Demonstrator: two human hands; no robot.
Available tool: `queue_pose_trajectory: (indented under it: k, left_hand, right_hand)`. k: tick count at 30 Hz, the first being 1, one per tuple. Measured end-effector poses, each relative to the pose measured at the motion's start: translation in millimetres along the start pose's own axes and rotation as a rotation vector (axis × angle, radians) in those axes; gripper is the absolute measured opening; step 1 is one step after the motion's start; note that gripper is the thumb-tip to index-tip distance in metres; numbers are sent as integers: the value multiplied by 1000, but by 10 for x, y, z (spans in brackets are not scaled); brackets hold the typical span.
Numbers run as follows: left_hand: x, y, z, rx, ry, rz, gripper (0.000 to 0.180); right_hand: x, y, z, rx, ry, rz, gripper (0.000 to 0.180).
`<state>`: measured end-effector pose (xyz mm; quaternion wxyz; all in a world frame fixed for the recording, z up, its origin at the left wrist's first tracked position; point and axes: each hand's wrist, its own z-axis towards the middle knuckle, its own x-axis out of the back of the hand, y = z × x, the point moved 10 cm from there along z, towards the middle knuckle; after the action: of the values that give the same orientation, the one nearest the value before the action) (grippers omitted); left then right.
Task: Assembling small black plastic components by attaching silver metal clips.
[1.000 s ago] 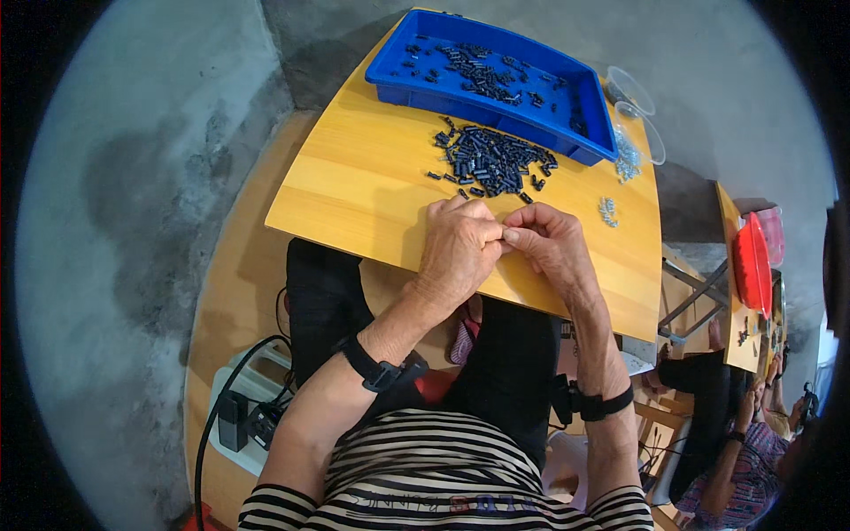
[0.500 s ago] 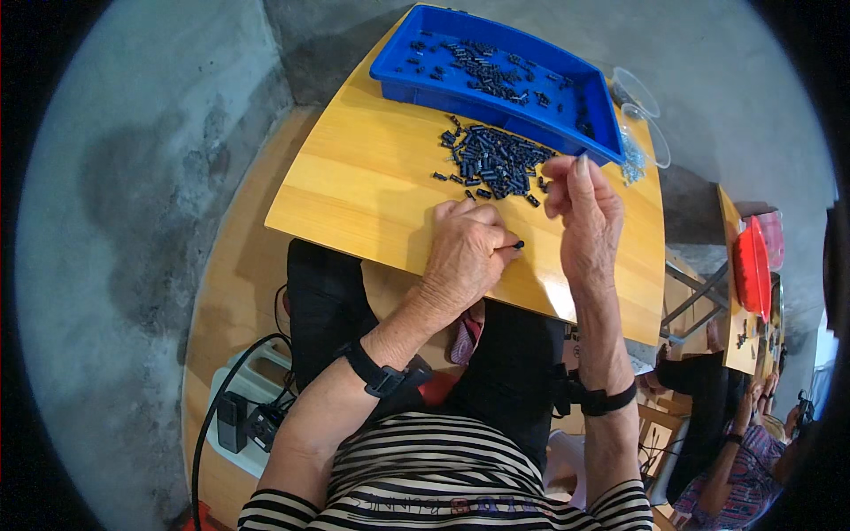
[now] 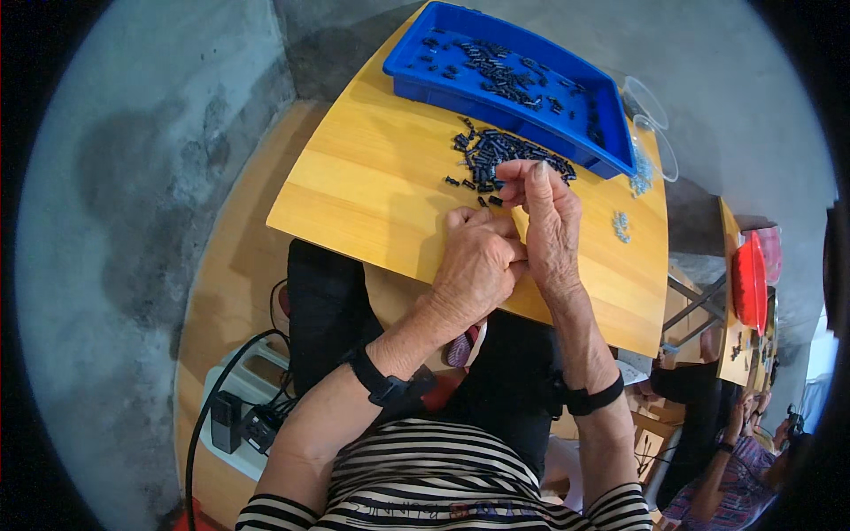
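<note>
Setting: small-parts assembly workshop. Bare concrete floor (image 3: 133, 177); wooden worktop (image 3: 381, 186) carrying a blue parts tray (image 3: 611, 115) and a loose heap of small black parts (image 3: 496, 155). Second worktop (image 3: 730, 345) at right of frame (red tray (image 3: 751, 281), another person (image 3: 717, 478) seated).

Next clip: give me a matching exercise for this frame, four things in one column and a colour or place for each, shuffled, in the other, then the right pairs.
Things:
1. tray
2. pile of small dark parts
3. clear containers
4. little pale parts

Colour or place:
A. loose on the wooden table, just in front of the tray
B. at the tray's right end, see-through
C. blue, at the far edge of the table
D. on the table to the right of the right hand

Pairs: 1-C, 2-A, 3-B, 4-D
</note>
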<state>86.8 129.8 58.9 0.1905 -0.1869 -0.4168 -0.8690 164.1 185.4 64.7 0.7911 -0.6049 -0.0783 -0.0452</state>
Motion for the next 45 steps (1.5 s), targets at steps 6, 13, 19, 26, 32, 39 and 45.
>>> queue_pose_trajectory:
  k: [6, 13, 19, 26, 32, 39, 45]
  left_hand:
    - [-43, -69, -10, 31, 38, -73, 9]
    - [-71, -133, -33, 113, 13, -188, 18]
    - [26, -124, -38, 112, 115, -243, 18]
    - [39, -122, 7, 112, 88, -291, 16]
    - [24, -121, -21, 65, 80, -213, 19]
    - [42, -129, -1, 122, 104, -138, 13]
    - [-66, -66, 30, 64, -92, -31, 12]
  right_hand:
    - [-61, 47, 1, 57, -63, -87, 41]
    - [-180, -84, -48, 161, -180, -226, 45]
    - [-257, -157, -50, 275, -202, -253, 43]
    - [-264, -123, -42, 270, -251, -278, 55]
    - [-282, -205, -53, 343, -226, -280, 52]
    - [-197, -409, -85, 411, -190, -285, 31]
    - [402, -471, -439, 217, -177, -427, 21]
